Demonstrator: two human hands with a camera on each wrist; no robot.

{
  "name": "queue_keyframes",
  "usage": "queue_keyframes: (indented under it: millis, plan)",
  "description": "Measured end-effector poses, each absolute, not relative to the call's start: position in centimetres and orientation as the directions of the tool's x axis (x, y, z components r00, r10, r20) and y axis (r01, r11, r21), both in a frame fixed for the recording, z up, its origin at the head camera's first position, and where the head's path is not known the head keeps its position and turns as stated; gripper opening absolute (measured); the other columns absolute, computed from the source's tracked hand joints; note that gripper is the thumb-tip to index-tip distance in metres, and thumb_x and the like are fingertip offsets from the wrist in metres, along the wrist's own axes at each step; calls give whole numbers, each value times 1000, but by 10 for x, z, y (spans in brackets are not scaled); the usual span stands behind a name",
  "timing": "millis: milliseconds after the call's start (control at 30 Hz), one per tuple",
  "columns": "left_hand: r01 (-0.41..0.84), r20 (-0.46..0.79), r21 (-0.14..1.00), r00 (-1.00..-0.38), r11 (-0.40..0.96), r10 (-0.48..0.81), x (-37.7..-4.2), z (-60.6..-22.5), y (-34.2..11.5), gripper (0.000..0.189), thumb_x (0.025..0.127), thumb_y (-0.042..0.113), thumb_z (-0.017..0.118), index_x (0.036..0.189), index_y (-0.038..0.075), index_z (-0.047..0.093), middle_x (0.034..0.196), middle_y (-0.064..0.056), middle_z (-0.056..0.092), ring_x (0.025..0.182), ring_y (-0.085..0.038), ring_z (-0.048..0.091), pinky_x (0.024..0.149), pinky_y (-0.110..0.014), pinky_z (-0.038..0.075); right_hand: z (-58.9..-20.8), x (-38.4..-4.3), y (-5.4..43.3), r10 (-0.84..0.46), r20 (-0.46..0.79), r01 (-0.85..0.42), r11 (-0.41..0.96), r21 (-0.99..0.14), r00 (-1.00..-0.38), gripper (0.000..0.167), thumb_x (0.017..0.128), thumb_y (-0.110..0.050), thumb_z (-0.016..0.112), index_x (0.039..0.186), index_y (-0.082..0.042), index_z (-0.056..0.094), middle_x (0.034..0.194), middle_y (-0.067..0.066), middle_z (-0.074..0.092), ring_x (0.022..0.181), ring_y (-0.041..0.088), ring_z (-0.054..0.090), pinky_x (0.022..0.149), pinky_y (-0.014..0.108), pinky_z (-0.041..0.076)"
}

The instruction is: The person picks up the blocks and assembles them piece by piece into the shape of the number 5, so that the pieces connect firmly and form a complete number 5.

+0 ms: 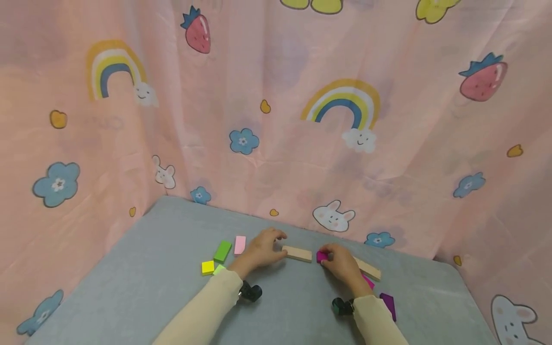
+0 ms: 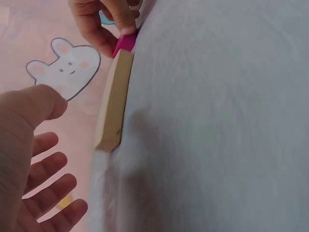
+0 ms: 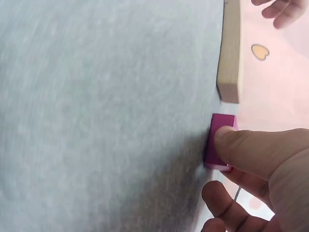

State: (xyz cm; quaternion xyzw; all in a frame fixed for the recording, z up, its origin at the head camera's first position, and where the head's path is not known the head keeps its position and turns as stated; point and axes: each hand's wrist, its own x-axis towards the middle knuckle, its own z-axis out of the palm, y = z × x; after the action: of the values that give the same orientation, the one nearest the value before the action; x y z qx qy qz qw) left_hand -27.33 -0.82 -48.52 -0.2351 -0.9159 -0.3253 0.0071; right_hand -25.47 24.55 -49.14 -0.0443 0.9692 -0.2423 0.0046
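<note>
A pink curtain [image 1: 293,182] is hanging behind everything, showing rainbows, strawberries, flowers and rabbits. In front of it, a grey table [image 1: 151,287] is carrying the blocks. Two cream sleeves [image 1: 202,306] are reaching in over the near edge.

The left hand [image 1: 260,249] is holding nothing; its thumb is standing well away from its loosely spread fingers, and it is hovering near the left end of a wooden block [image 1: 296,254]. The right hand [image 1: 342,263] is pinching a magenta block [image 3: 212,147] between thumb and fingers, and that piece is sitting just beside the wooden block's right end, with a narrow gap showing between them. Whether its underside is touching the table, I cannot tell.

A second wooden block [image 1: 367,269] is lying beyond the right wrist, partly hidden by the hand. Black wrist cameras [image 1: 251,292] are jutting inward from both wrists. Nearer the right sleeve, a dark purple block [image 1: 388,305] is lying partly covered.

Left of the left hand, a green block [image 1: 222,251] is lying between a pale pink block [image 1: 240,245] and a smaller yellow block [image 1: 208,268]. Smallest to the eye, a light green block [image 1: 218,270] and a bright pink block [image 1: 368,281] are peeking out beside the left and right arms.
</note>
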Motion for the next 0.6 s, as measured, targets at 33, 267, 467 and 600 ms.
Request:
queue_keyframes:
  millis: [33, 267, 467, 600]
  plan:
    - [442, 166, 583, -886, 682, 432, -272, -483, -12, 40, 86, 31, 67, 121, 13, 63, 117, -3, 61, 109, -19, 58, 92, -37, 49, -492, -255, 245, -91, 10, -85, 881, -466, -996, 26, 83, -8, 72, 109, -10, 69, 113, 9, 66, 105, 28, 60, 93, 51, 48]
    - [458, 164, 535, -880, 710, 445, -270, -469, -45, 43, 85, 33, 69, 122, 12, 62, 119, -5, 62, 110, -21, 58, 92, -40, 49, -491, -254, 244, -106, 1, -95, 889, -447, -994, 25, 84, -11, 72, 109, -13, 69, 113, 8, 66, 105, 27, 60, 93, 51, 48]
    - [485, 216, 483, -873, 729, 438, -273, -474, -76, 46, 78, 35, 74, 115, 11, 64, 114, -5, 63, 105, -22, 58, 88, -41, 50, -491, -252, 245, -109, 5, -100, 890, -446, -994, 25, 84, -12, 72, 108, -14, 69, 112, 7, 67, 104, 26, 60, 92, 51, 49]
    - [477, 206, 446, -878, 757, 433, -272, -478, -93, 51, 73, 37, 76, 113, 9, 65, 114, -5, 61, 105, -23, 57, 90, -42, 49, -492, -250, 245, -113, 24, -112, 896, -429, -993, 24, 83, -14, 73, 107, -15, 69, 109, 5, 68, 101, 24, 61, 89, 50, 50]
